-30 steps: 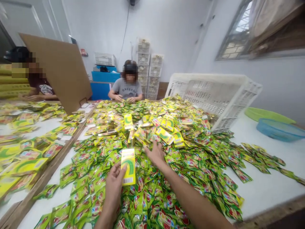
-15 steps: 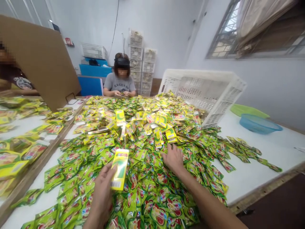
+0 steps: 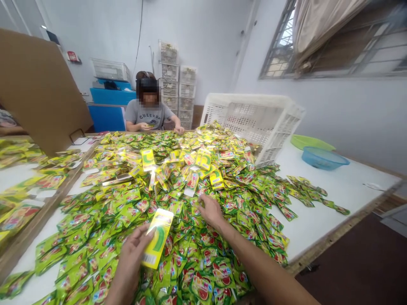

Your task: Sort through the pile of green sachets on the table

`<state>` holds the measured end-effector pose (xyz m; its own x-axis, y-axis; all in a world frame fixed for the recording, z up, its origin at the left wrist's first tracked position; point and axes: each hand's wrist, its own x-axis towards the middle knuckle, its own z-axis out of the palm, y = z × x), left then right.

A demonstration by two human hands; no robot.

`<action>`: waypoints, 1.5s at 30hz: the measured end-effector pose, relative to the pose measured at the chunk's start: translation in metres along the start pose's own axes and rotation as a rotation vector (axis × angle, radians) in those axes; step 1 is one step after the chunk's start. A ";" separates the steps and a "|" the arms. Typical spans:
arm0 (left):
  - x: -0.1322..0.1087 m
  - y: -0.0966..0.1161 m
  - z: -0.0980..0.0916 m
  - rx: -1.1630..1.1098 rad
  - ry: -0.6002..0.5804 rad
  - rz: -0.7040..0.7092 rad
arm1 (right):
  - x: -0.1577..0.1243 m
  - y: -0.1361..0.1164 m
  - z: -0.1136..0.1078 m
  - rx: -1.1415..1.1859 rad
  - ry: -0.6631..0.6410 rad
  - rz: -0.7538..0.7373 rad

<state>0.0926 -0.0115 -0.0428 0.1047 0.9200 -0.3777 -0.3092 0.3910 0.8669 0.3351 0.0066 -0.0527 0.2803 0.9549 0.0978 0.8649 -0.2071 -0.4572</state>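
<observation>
My left hand (image 3: 135, 245) is closed around the edge of a flat yellow-and-green carton (image 3: 158, 238), thumb on its front face. The carton leans to the right, with a white flap at its top and a barcode near the bottom. My right hand (image 3: 210, 210) is over a heap of green sachets (image 3: 203, 262) with red fruit pictures. Its fingers are curled down at the heap, and whatever they pinch is too small or hidden to name. Just beyond those fingertips lie more yellow cartons (image 3: 216, 178).
A white plastic crate (image 3: 276, 135) lies tipped behind the heap. Blue (image 3: 324, 159) and green (image 3: 311, 142) basins stand to the right. A wooden strip (image 3: 60, 190) and a cardboard sheet (image 3: 41, 89) border the left. Across the table sits a co-worker (image 3: 148, 110).
My view has turned slightly right. The carton in my left hand has tilted rightward. My right hand has drawn back a little from the yellow cartons, fingers more curled. The co-worker's arm has stretched out.
</observation>
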 end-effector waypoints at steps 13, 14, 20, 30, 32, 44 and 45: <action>-0.006 -0.021 0.020 0.182 -0.164 0.062 | -0.038 -0.011 -0.019 0.933 -0.012 0.082; -0.007 -0.022 0.022 0.180 -0.186 0.060 | -0.041 -0.015 -0.019 0.995 -0.042 0.079; -0.005 -0.026 0.018 0.127 -0.188 0.080 | -0.049 -0.026 -0.011 0.961 -0.275 -0.020; -0.008 -0.021 0.021 -0.001 -0.267 -0.048 | -0.042 -0.028 -0.026 1.160 -0.026 0.047; -0.010 -0.017 0.022 -0.106 -0.214 -0.071 | -0.046 -0.031 -0.029 1.249 -0.098 0.002; -0.021 -0.028 0.031 0.031 -0.162 -0.039 | -0.066 -0.061 -0.001 0.741 0.010 -0.111; -0.020 -0.028 0.031 0.097 -0.161 0.001 | -0.064 -0.061 -0.003 0.758 0.016 -0.100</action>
<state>0.1283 -0.0397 -0.0495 0.2565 0.9097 -0.3265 -0.2181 0.3836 0.8974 0.2659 -0.0429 -0.0288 0.2265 0.9570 0.1812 0.3656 0.0889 -0.9265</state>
